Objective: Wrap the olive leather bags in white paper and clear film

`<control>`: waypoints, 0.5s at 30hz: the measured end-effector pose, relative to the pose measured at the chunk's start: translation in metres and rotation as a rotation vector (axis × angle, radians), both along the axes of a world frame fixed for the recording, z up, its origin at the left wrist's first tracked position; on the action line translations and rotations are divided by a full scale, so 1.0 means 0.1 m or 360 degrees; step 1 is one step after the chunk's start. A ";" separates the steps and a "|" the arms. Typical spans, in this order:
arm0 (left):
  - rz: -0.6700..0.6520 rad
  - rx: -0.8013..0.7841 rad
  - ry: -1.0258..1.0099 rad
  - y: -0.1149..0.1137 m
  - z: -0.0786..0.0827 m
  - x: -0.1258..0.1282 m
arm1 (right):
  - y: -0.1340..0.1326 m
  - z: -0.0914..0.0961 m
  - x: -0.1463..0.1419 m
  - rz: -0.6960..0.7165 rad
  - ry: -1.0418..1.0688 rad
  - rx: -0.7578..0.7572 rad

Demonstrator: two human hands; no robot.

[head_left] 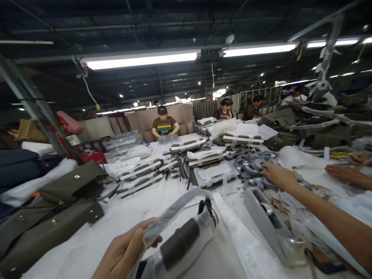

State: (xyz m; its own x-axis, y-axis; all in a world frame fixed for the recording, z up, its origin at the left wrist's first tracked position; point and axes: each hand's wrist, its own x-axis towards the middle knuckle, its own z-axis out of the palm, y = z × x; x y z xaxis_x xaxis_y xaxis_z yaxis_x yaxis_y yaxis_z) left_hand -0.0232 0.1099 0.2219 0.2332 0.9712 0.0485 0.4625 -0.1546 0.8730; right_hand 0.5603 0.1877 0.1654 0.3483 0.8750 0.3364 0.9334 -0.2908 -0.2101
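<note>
My left hand (122, 252) is at the bottom edge. Its thumb and fingers are closed on a plastic-wrapped strap (174, 211) that arches up from an olive bag (180, 242) part-covered in clear film in front of me. My right arm stretches across the table. My right hand (277, 174) rests on a heap of grey wrapped coils (250, 164), with its fingers bent down on one of them.
A grey tape dispenser (267, 217) stands under my right arm. Another person's hands (345, 172) work at the far right. Olive bags (58, 201) lie at the left and stacks of wrapped bags (203, 155) in the middle. Several people (164, 124) work at the back.
</note>
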 end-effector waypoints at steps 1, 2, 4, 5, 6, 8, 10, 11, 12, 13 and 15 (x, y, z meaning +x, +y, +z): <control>-0.0079 0.0002 0.0005 0.02 0.08 0.04 | -0.10 0.10 -0.13 -0.0004 0.0047 0.0053; -0.0138 -0.0002 0.0005 0.04 0.15 0.09 | -0.22 0.20 -0.30 0.0014 0.0103 0.0104; -0.0226 -0.0036 0.0024 0.07 0.26 0.18 | -0.51 0.36 -0.74 0.0212 0.0485 0.0283; -0.0263 -0.0064 0.0041 0.07 0.32 0.22 | -0.66 0.40 -1.00 0.0320 0.0700 0.0290; -0.0289 -0.0093 0.0050 0.07 0.36 0.25 | -0.81 0.43 -1.26 0.0436 0.0920 0.0212; -0.0322 -0.0150 0.0022 0.07 0.43 0.30 | -1.06 0.41 -1.79 0.0660 0.1435 0.0087; -0.0351 -0.0201 -0.0053 0.08 0.47 0.33 | -1.23 0.33 -2.28 0.0804 0.1956 0.0004; -0.0371 -0.0220 -0.0089 0.08 0.47 0.33 | -1.28 0.28 -2.50 0.0850 0.2199 -0.0006; -0.0392 -0.0233 -0.0119 0.09 0.47 0.34 | -1.30 0.24 -2.70 0.0868 0.2428 -0.0004; -0.0407 -0.0235 -0.0147 0.10 0.46 0.34 | -1.31 0.20 -2.88 0.0868 0.2637 0.0001; -0.0410 -0.0206 -0.0191 0.10 0.44 0.34 | -1.31 0.16 -3.21 0.0853 0.2977 0.0019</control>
State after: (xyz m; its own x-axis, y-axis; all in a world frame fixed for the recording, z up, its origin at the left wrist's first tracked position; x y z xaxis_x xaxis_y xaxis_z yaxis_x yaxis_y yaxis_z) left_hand 0.0111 0.1200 0.2662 0.4723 0.8809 -0.0297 0.3149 -0.1371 0.9392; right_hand 0.2392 0.0571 0.1816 -0.0430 0.9961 -0.0773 -0.4582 -0.0884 -0.8844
